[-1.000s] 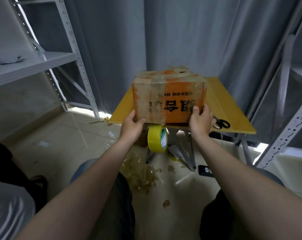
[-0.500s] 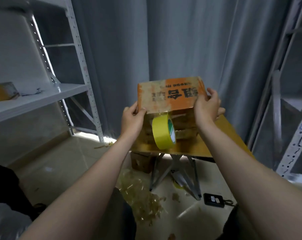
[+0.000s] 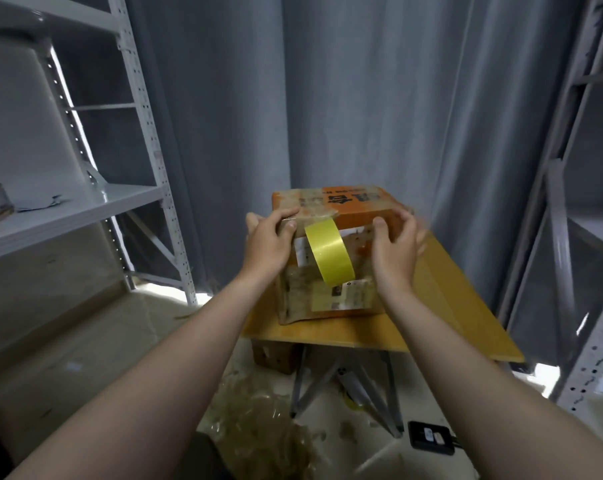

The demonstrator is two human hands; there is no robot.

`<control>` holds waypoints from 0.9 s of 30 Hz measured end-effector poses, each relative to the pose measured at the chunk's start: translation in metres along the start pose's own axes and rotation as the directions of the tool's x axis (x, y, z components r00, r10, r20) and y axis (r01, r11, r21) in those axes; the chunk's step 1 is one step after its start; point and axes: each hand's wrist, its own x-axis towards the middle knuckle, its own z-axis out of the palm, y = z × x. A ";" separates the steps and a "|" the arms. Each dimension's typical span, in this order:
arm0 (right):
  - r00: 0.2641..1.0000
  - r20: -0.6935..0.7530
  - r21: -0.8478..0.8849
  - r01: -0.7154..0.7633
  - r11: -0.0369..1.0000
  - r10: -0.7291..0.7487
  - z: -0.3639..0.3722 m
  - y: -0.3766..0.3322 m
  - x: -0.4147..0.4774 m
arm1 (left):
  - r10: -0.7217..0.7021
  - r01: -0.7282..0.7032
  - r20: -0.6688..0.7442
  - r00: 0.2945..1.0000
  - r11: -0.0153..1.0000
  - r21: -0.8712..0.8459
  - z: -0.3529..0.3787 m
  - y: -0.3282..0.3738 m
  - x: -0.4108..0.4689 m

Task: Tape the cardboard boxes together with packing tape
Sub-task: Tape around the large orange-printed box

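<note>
A worn orange and brown cardboard box, covered in old tape and labels, stands on the yellow table. A roll of yellow packing tape hangs against its near face from the top edge. My left hand grips the box's upper left corner, thumb on top. At the upper right edge my right hand, slightly blurred, curls round the box with the thumb on the near face. Whether this is one box or two joined I cannot tell.
A white metal shelf rack stands at the left and another rack at the right. Grey curtains hang behind the table. Under it lie a small brown box, crumpled tape scraps and a black device.
The box was lifted off the table's near edge, turned over in both hands and set down on the table. The orange printed face now points up, and the tape roll hangs on the near side.
</note>
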 end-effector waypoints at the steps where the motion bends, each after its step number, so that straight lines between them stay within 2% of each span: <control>1: 0.998 0.033 0.019 0.053 0.998 -0.053 0.002 0.002 -0.008 | 0.024 -0.024 -0.005 1.000 1.000 0.009 0.000 -0.005 0.004; 4: 0.927 0.283 0.180 0.199 0.963 -0.245 0.005 0.006 -0.035 | 0.146 -0.146 0.000 0.989 0.989 0.021 0.001 -0.016 0.011; 6: 0.853 0.427 0.167 0.251 0.954 -0.299 0.011 0.016 -0.048 | 0.205 -0.205 0.009 0.979 0.978 -0.026 0.004 -0.021 0.013; 7: 0.844 0.440 0.138 0.275 0.952 -0.307 0.014 0.023 -0.053 | 0.221 -0.221 0.000 0.975 0.974 -0.048 0.005 -0.022 0.013; 13: 0.902 0.319 0.196 0.239 0.951 -0.292 0.026 0.039 -0.068 | 0.286 -0.286 -0.005 0.958 0.958 -0.020 0.010 -0.031 0.013; 15: 0.928 0.311 0.203 0.148 0.968 -0.207 0.030 0.045 -0.076 | 0.279 -0.279 -0.001 0.960 0.960 -0.015 0.010 -0.031 0.015; 17: 0.944 0.324 0.134 0.026 0.991 -0.068 0.029 0.060 -0.089 | 0.267 -0.267 -0.001 0.964 0.964 -0.021 0.011 -0.030 0.015; 20: 0.937 0.332 0.062 -0.136 0.989 0.108 0.028 0.079 -0.102 | 0.267 -0.267 0.001 0.964 0.963 -0.030 0.012 -0.031 0.013; 27: 0.948 0.266 -0.028 -0.172 0.985 0.173 0.034 0.074 -0.104 | 0.265 -0.264 0.031 0.964 0.964 -0.038 0.008 -0.032 0.015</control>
